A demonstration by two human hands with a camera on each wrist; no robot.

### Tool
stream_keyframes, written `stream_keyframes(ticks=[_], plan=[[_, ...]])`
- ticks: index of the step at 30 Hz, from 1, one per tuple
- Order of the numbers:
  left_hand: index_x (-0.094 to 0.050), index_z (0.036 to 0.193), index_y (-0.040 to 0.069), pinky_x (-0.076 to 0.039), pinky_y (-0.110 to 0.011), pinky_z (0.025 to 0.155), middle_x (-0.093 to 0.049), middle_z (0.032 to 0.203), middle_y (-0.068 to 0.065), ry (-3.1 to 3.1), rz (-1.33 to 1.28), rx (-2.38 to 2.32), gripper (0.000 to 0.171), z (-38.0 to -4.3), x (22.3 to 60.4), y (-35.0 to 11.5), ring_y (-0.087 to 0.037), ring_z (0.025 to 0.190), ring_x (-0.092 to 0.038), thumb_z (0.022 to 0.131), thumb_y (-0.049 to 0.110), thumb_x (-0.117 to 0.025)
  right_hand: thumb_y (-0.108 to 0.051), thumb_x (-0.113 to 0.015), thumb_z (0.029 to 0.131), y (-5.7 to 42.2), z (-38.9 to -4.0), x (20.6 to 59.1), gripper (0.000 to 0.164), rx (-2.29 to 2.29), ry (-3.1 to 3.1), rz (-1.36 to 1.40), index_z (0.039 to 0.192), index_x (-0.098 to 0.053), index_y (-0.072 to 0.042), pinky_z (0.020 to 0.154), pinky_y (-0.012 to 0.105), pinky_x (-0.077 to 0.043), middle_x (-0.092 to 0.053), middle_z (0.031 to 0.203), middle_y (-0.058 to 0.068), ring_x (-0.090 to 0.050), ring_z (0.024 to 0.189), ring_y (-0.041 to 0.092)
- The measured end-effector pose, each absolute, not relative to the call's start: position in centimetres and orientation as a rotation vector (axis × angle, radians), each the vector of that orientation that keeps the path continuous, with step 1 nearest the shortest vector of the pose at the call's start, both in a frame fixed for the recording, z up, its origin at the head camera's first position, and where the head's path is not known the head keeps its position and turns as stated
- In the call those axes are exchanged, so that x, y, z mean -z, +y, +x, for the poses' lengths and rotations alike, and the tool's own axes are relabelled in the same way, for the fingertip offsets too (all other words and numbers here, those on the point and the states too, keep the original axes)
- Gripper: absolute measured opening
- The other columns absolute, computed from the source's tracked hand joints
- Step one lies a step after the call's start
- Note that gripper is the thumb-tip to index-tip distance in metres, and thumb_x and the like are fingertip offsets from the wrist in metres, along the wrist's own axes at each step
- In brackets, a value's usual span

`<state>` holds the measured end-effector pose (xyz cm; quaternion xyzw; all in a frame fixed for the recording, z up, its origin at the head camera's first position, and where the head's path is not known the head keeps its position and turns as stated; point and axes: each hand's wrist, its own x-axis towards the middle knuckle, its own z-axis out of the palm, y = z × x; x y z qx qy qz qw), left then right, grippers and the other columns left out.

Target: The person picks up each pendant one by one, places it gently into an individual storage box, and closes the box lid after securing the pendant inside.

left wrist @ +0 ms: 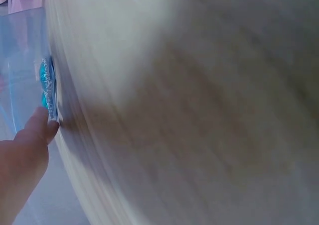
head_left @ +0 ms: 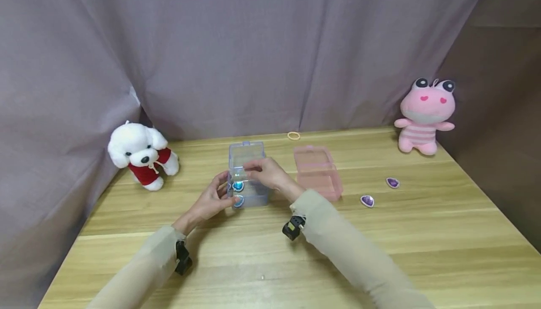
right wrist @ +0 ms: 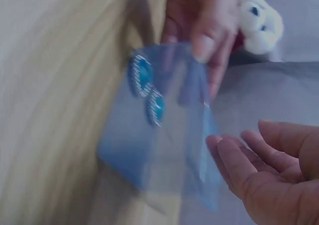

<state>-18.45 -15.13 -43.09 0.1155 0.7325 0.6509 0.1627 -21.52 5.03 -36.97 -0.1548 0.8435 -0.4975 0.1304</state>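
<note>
A see-through blue plastic box [head_left: 257, 200] stands on the table with its lid [head_left: 247, 149] raised at the back. Two blue heart-like gems with beaded silver rims lie in its left part, the far gem [head_left: 238, 186] and the near gem [head_left: 239, 202]. My left hand [head_left: 209, 201] grips the box's left side, thumb at the near corner. Over the box is my right hand [head_left: 270, 173], with nothing seen in its grasp. In the right wrist view its relaxed fingers [right wrist: 234, 158] are right at the edge of the blue plastic, thumb held apart.
To the right lies an open pink plastic box [head_left: 320, 184]. Two purple gems, one nearer [head_left: 367, 201] and one farther [head_left: 392, 182], lie beyond it. A tan ring [head_left: 293, 135] is near the curtain. A white plush dog [head_left: 141, 154] and a pink plush frog [head_left: 427, 116] flank the table.
</note>
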Motion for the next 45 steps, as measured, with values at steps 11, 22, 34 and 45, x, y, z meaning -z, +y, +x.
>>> stream_keyframes(ticks=[11, 22, 34, 45], plan=[[-0.015, 0.155, 0.001, -0.023, -0.045, 0.126, -0.022, 0.162, -0.020, 2.287, 0.281, -2.193, 0.090, -16.4, 40.1, -12.5, -0.036, 0.150, -0.022, 0.084, -0.006, -0.068, -0.007, -0.058, 0.097, 17.1, -21.3, 35.1, 0.040, 1.774, 2.406, -0.245, 0.131, -0.053, 0.011, 0.092, 0.018, -0.057, -0.071, 0.115, 0.012, -0.066, 0.096, 0.002], [-0.011, 0.154, -0.004, -0.025, -0.046, 0.124, -0.017, 0.162, -0.021, 2.033, 0.544, -1.983, 0.094, -14.3, 39.6, -2.7, -0.038, 0.150, -0.020, 0.082, -0.003, -0.072, 0.001, -0.057, 0.095, 28.9, -20.0, 37.1, 0.021, 2.198, 2.168, -0.113, 0.096, -0.068, -0.017, 0.078, 0.010, -0.059, -0.072, 0.087, -0.016, -0.069, 0.083, -0.003], [-0.005, 0.156, 0.000, -0.022, -0.042, 0.125, -0.009, 0.163, -0.022, 2.083, 0.414, -1.915, 0.104, -17.7, 41.9, 0.7, -0.036, 0.151, -0.017, 0.078, -0.004, -0.074, -0.012, -0.058, 0.097, 37.2, -19.0, 40.4, 0.040, 1.601, 2.689, 0.137, 0.123, -0.053, 0.017, 0.067, 0.005, -0.054, -0.058, 0.079, -0.036, -0.058, 0.075, -0.016], [-0.009, 0.156, 0.001, -0.022, -0.042, 0.126, -0.012, 0.162, -0.026, 1.979, 0.403, -1.963, 0.102, -18.9, 42.4, 1.5, -0.037, 0.151, -0.018, 0.074, -0.015, -0.068, -0.016, -0.063, 0.093, 38.1, -19.2, 40.7, 0.051, 1.292, 2.740, 0.213, 0.126, -0.048, 0.021, 0.061, 0.011, -0.050, -0.059, 0.079, -0.025, -0.051, 0.070, -0.012]])
